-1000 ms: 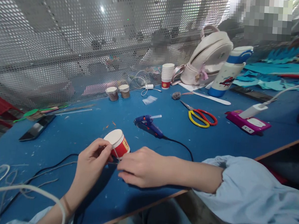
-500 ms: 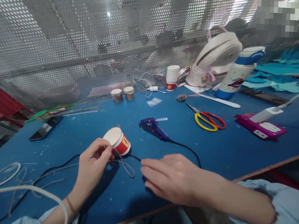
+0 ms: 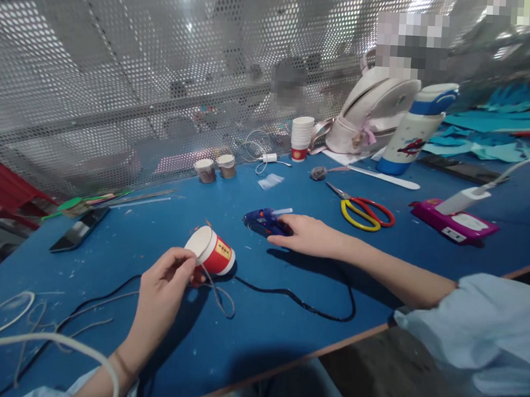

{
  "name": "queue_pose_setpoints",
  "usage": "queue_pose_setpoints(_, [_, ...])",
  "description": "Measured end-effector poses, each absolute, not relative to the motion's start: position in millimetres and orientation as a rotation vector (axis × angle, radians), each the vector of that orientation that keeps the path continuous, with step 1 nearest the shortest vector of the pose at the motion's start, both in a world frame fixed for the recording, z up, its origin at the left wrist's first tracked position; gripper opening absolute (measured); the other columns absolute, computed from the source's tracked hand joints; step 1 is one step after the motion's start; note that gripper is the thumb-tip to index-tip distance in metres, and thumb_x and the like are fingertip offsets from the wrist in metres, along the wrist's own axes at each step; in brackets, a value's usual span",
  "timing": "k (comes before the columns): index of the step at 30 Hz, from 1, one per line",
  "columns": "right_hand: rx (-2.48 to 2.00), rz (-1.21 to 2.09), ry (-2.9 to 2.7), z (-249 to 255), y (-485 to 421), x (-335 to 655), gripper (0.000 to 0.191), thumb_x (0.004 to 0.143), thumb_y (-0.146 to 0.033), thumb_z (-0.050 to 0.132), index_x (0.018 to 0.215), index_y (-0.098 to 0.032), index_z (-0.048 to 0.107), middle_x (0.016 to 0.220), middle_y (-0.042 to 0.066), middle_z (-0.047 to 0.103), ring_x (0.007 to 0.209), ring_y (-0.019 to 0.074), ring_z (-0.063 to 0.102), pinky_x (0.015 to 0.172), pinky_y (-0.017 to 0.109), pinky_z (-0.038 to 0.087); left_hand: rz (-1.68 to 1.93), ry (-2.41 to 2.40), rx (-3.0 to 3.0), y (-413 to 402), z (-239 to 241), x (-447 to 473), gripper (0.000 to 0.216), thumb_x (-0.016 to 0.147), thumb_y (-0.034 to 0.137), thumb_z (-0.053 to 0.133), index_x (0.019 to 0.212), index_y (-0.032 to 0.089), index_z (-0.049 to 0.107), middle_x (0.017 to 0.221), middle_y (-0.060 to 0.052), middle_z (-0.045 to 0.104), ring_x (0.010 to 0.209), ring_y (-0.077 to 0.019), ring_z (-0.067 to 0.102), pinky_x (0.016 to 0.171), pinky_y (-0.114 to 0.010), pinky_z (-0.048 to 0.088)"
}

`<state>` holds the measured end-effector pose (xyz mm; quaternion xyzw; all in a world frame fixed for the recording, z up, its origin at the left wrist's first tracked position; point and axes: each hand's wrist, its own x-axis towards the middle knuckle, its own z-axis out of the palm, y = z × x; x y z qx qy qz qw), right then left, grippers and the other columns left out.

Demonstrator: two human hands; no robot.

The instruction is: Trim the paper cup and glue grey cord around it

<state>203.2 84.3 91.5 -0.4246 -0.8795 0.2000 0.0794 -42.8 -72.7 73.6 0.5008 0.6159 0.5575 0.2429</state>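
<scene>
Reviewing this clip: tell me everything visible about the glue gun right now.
The glue gun has a dark blue body, plastic by its look, with small orange-red details. It appears to lie on the blue table, nozzle toward the picture's left, beyond and right of the red-and-white cup. A translucent whitish glue stick protrudes from its back. The right hand touches it, covering most of the handle and any cord joint; how firmly it holds is unclear.

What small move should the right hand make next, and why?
Probably lift the dark-blue plastic glue gun: the right hand is on it, while the left hand holds thin grey string at the red-and-white paper cup.
</scene>
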Motion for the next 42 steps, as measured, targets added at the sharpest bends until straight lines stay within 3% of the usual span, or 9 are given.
queue_pose_setpoints(7, [-1.142, 0.873, -2.385, 69, 98, 173, 0.018, 0.084, -0.027, 0.056, 0.089, -0.014, 0.068, 0.073, 0.002, 0.064, 0.068, 0.0151, 0.057, 0.060, 0.024, 0.041, 1.511, 1.624, 1.330, -72, 73, -43, 0.013, 0.084, 0.029, 0.058, 0.083, 0.019, 0.066, 0.065, 0.000, 0.069, 0.060, -0.0155, 0.063, 0.060, -0.026, 0.052])
queue_pose_setpoints(11, [-1.065, 0.975, -2.273, 65, 91, 172, 0.023, 0.086, -0.029, 0.051, 0.094, -0.015, 0.068, 0.071, 0.000, 0.063, 0.066, 0.0146, 0.056, 0.060, 0.025, 0.043, 1.507, 1.588, 1.272, -73, 71, -44, 0.012, 0.084, 0.026, 0.057, 0.087, 0.018, 0.065, 0.067, -0.001, 0.070, 0.062, -0.0157, 0.063, 0.061, -0.026, 0.052])
queue_pose_setpoints(15, [-0.982, 1.095, -2.109, 75, 68, 179, 0.017, 0.083, -0.034, 0.055, 0.083, -0.018, 0.061, 0.065, 0.000, 0.062, 0.062, 0.0161, 0.059, 0.058, 0.026, 0.044, 1.503, 1.577, 1.255, -75, 72, -43, 0.013, 0.084, 0.029, 0.058, 0.089, 0.018, 0.065, 0.068, -0.001, 0.071, 0.064, -0.0166, 0.065, 0.063, -0.026, 0.053])
queue_pose_setpoints(19, [-0.837, 0.996, -2.140, 90, 41, 188, 0.016, 0.081, -0.034, 0.060, 0.080, -0.020, 0.055, 0.065, -0.001, 0.062, 0.057, 0.0141, 0.057, 0.055, 0.025, 0.043, 1.504, 1.622, 1.255, -76, 75, -42, 0.014, 0.083, 0.031, 0.061, 0.088, 0.018, 0.065, 0.068, -0.001, 0.071, 0.063, -0.0172, 0.067, 0.063, -0.026, 0.055])
queue_pose_setpoints(26, [-0.346, 0.752, -2.277, 80, 19, 188, 0.010, 0.085, -0.026, 0.059, 0.089, -0.017, 0.058, 0.076, 0.002, 0.065, 0.058, 0.0107, 0.055, 0.057, 0.022, 0.043, 1.459, 1.679, 1.241, -75, 79, -38, 0.017, 0.079, 0.033, 0.063, 0.087, 0.018, 0.064, 0.071, -0.002, 0.073, 0.065, -0.0173, 0.070, 0.063, -0.026, 0.057])
queue_pose_setpoints(42, [-0.224, 0.489, -2.396, 64, 20, 184, 0.016, 0.085, -0.025, 0.056, 0.097, -0.014, 0.057, 0.080, 0.007, 0.066, 0.065, 0.0137, 0.059, 0.056, 0.023, 0.044, 1.455, 1.764, 1.418, -72, 86, -32, 0.020, 0.075, 0.037, 0.066, 0.074, 0.018, 0.066, 0.064, 0.001, 0.067, 0.056, -0.0137, 0.065, 0.056, -0.022, 0.056])
